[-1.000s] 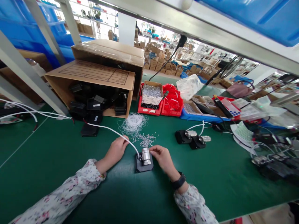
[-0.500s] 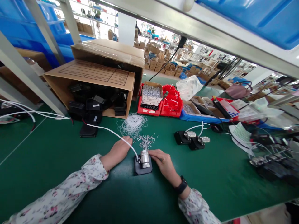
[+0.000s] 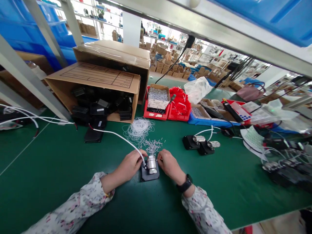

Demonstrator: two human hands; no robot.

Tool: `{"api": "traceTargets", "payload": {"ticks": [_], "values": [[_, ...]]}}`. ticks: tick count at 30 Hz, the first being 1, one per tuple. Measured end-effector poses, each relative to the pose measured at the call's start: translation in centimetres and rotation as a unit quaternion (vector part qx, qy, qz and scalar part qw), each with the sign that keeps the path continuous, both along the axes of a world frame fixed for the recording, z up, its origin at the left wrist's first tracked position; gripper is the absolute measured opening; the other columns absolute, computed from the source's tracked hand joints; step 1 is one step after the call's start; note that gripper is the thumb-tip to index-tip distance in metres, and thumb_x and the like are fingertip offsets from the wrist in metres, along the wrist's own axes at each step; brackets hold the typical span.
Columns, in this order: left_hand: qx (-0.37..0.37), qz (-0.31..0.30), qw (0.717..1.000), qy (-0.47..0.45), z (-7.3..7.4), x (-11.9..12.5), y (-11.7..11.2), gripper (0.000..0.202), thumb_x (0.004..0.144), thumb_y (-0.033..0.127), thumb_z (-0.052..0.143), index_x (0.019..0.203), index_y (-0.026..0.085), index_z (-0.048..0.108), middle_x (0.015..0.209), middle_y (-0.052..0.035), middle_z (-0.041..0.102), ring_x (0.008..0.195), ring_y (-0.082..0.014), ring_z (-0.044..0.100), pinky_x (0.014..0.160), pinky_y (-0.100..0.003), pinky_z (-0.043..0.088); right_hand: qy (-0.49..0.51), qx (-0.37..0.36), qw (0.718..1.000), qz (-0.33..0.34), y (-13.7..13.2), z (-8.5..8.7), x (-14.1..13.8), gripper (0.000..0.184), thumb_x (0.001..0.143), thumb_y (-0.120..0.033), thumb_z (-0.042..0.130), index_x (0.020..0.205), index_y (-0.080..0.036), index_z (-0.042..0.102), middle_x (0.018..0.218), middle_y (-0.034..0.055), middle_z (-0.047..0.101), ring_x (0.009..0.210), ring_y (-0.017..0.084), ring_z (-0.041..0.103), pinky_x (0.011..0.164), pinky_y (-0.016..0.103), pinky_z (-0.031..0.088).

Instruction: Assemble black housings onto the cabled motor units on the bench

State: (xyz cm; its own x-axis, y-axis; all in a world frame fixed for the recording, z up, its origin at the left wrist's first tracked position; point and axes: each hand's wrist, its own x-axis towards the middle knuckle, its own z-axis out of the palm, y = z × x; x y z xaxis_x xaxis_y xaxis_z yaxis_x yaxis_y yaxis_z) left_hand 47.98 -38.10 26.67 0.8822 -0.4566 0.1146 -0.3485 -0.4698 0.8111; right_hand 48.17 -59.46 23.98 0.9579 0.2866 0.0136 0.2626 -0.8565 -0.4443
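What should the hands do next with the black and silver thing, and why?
Maybe bring the left hand and right hand gently inward to steady it. One is beside the white cable, the other beside the silver fitting, with the black base on the green table between them. Whether either grips anything is unclear.

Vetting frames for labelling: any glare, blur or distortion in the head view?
Head view throughout: white metal background shelves washed out by bright light; silver cylindrical metal fitting shows bright highlights, outline readable; black-and-silver metal units at the right edge look stretched and soft; green tabletop darkens toward the bottom centre.
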Motion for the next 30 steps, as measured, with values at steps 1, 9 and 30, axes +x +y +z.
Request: {"api": "traceTargets", "payload": {"ticks": [1,9,30], "values": [[-0.001,-0.006,1.0,-0.002,-0.1,0.0,-0.1,0.021,0.08,0.007,0.043,0.093,0.019,0.055,0.092,-0.0044,0.063,0.088,-0.0184,0.058,0.08,-0.031,0.046,-0.003,-0.005,1.0,0.002,0.1,0.1,-0.2,0.014,0.077,-0.006,0.055,0.07,-0.018,0.054,0.074,0.0031,0.053,0.07,0.018,0.051,0.059,0.026,0.039],[-0.007,0.013,0.998,-0.059,-1.2,-0.8,0.3,0.017,0.084,0.01,0.042,0.09,0.019,0.054,0.087,-0.0034,0.059,0.084,-0.0179,0.057,0.078,-0.031,0.047,-0.036,0.013,0.999,-0.019,-0.7,0.1,-0.9,0.014,0.084,-0.006,0.043,0.077,-0.017,0.048,0.077,0.0038,0.052,0.07,0.018,0.05,0.065,0.029,0.042],[-0.028,0.094,0.993,-0.063,-2.9,-2.4,0.5,0.016,0.087,0.018,0.046,0.093,0.018,0.06,0.092,-0.0054,0.067,0.086,-0.0173,0.063,0.079,-0.028,0.049,0.014,0.031,0.997,-0.065,-0.7,-0.5,-1.7,0.018,0.074,-0.002,0.055,0.079,-0.018,0.048,0.084,0.0052,0.052,0.08,0.021,0.048,0.07,0.031,0.038]]}}
